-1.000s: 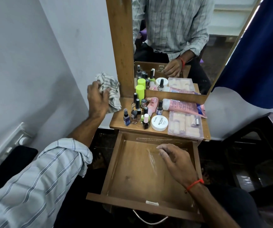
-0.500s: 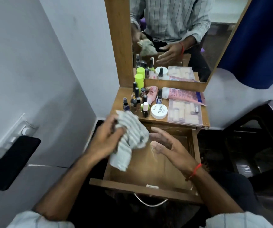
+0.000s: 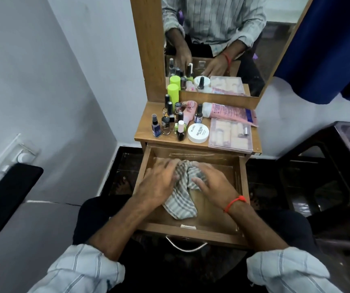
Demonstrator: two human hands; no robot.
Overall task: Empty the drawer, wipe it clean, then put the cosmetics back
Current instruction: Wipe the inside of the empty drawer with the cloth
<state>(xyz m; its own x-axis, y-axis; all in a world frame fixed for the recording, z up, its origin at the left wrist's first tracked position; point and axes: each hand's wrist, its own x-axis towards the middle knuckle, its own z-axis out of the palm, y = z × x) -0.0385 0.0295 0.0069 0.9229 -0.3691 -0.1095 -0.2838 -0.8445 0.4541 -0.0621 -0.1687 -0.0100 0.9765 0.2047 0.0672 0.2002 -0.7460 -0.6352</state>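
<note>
Head view: the cloth was pressed flat under both hands, left hand and right hand, inside the emptied drawer for wiping; cosmetics were parked on the surface beyond the hands.

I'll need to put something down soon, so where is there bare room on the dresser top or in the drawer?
The dresser top is crowded, bare only left of the small bottles. The drawer holds only the cloth and both hands; its near right corner is free.

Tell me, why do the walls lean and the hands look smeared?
Head view: the wide-angle lens bows the wall and mirror frame; left hand and right hand on the cloth look softly blurred; bottles stay sharp.
</note>
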